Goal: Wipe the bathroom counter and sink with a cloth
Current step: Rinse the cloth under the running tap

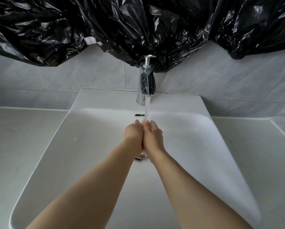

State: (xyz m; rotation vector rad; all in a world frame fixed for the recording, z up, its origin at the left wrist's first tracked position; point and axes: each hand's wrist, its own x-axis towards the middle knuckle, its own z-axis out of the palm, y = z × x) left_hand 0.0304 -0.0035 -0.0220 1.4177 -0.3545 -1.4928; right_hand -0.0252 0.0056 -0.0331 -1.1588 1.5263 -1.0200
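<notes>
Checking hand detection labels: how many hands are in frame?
2. The left hand and right hand are pressed together under the water stream from the faucet, above the sink drain. No others visible.

**Obstructed and Cut-Off Items at the Sink**

The left hand (133, 134) and right hand (152, 136) are pressed together under the water stream (146, 109). Their palms face away, so how the fingers lie, and whether anything sits between them, cannot be determined. The drain (141, 158) is largely hidden behind the wrists; only its near edge shows. The stream crosses one end of the overflow slot (139, 115). Black plastic sheeting (138, 30) conceals the wall behind it and runs off the top and side edges. Its red-outlined label (90, 40) is too small to read. The sink (89, 129) front rim and both forearms are cut by the lower edge. The desk (14, 138) continues past both sides.
</notes>
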